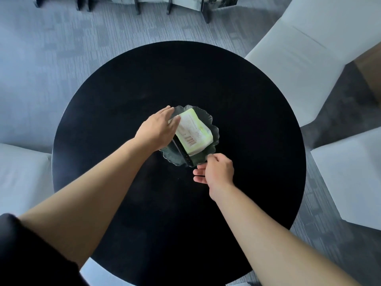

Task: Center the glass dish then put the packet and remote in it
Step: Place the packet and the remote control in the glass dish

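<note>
A scalloped glass dish sits near the middle of the round black table. A white and pale green packet lies in the dish, barcode side up. A slim black remote lies along the packet's left side, its near end at the dish's front rim. My left hand is spread flat over the dish's left part, fingertips touching the packet's left edge. My right hand hovers at the dish's front rim, thumb and forefinger pinched by the remote's near end; whether they touch it I cannot tell.
White upholstered chairs stand around the table: one at the back right, one at the right, one at the left. Grey carpet lies beyond, with dark furniture legs at the far edge.
</note>
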